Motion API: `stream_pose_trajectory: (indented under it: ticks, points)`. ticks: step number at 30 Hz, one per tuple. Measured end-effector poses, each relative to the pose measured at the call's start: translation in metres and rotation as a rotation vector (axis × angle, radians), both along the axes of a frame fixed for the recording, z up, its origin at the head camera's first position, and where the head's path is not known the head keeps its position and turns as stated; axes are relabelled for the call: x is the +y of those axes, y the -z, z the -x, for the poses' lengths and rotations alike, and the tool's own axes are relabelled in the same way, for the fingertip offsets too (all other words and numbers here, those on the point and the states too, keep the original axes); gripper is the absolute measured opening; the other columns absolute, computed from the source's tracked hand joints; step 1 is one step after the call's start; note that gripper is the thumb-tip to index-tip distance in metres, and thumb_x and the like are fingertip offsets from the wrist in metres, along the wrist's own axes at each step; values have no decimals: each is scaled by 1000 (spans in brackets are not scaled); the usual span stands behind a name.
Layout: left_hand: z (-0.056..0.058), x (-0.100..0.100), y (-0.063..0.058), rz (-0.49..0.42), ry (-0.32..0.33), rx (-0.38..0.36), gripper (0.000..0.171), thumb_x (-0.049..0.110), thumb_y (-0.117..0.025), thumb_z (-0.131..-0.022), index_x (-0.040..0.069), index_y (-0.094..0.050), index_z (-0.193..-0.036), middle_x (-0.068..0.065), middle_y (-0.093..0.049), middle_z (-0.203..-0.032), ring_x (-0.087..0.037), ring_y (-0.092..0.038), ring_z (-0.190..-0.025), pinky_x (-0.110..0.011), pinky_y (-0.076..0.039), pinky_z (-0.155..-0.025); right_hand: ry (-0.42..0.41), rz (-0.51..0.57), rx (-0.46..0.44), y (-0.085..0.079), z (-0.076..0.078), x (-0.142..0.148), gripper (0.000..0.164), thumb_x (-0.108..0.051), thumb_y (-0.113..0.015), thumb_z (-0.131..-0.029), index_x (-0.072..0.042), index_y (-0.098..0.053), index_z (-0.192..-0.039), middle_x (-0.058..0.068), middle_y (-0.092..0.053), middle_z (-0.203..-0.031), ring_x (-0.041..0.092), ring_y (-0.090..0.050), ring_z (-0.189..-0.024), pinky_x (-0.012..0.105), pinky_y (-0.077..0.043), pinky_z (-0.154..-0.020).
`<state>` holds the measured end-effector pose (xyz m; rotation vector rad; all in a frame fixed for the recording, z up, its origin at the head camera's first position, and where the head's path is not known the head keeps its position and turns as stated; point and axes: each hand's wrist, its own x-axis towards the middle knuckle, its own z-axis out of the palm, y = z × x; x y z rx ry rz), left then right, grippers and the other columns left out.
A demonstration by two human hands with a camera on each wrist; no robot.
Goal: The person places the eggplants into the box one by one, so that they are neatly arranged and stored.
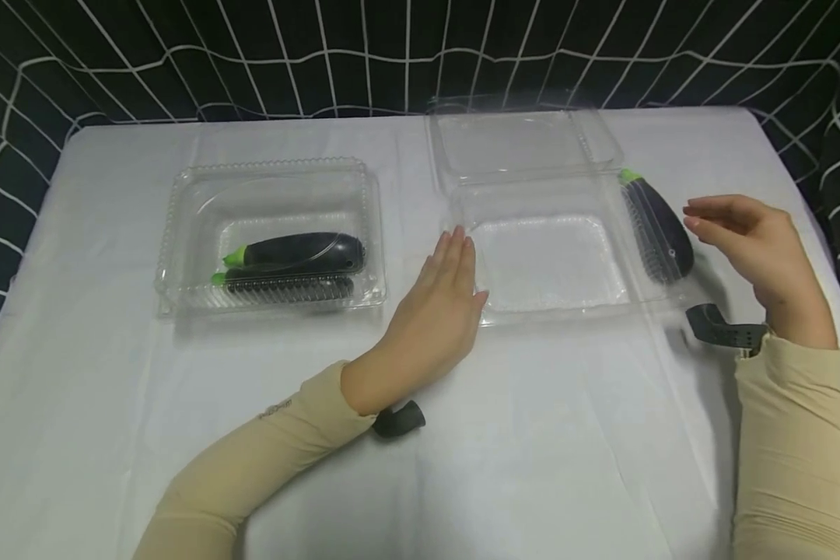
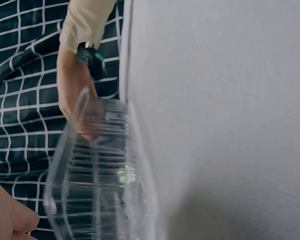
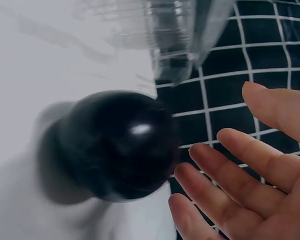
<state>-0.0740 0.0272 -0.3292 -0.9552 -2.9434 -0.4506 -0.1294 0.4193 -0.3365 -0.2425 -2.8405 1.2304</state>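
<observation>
My left hand (image 1: 437,299) has its fingers straight, with the fingertips right at the left edge of a clear plastic box (image 1: 553,311). The lid (image 1: 511,148) of this box is folded back behind it. By its right wall lies a plump black tool (image 1: 661,225) with a lime-green tip pointing away; its exact kind is unclear. My right hand (image 1: 763,249) is just to the right of the tool, fingers apart and holding nothing. In the right wrist view, the tool's rounded black end (image 3: 125,145) is close to the loosely spread fingers (image 3: 230,175).
At the left stands a second clear box (image 1: 273,175), lid closed. Inside is a similar black tool (image 1: 301,253) with a green tip, and a ribbed dark shape (image 1: 287,288) shows along the front wall. A dark, white-gridded cloth (image 1: 322,47) rises behind the white table (image 1: 532,467).
</observation>
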Motion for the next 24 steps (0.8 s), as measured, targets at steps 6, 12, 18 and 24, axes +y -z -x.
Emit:
stream_pose_trajectory:
  ticks: [6,12,18,24]
  points:
    - [4,3,5,9,-21,-3,55,22,-37,-102,-15,-25,-141,-29,-15,-151,-36,-13,-141,-41,-20,-111,-3,-8,-20,7,-2,-6,44,-29,-66,-89,-12,-58,-129,-17,-57,-105,-3,-50,-93,8,-37,-71]
    - [8,0,10,3,-43,23,54,20,-38,-101,-15,-27,-140,-28,-18,-151,-35,-15,-141,-40,-21,-111,1,-67,-97,27,13,7,62,-42,-65,-87,-19,-46,-141,6,-46,-141,23,-43,-124,43,-37,-100]
    - [9,-3,11,-11,-47,40,53,20,-38,-101,-15,-28,-140,-27,-20,-150,-34,-15,-141,-40,-21,-111,29,-94,-106,46,22,18,68,-49,-66,-84,-26,-42,-143,3,-41,-146,27,-40,-128,44,-41,-94]
    - [9,-4,14,-11,-32,63,54,20,-39,-101,-16,-29,-139,-28,-21,-149,-36,-18,-140,-41,-23,-111,59,-113,-98,41,16,5,71,-48,-67,-83,-22,-41,-144,12,-40,-145,25,-43,-120,14,-38,-69]
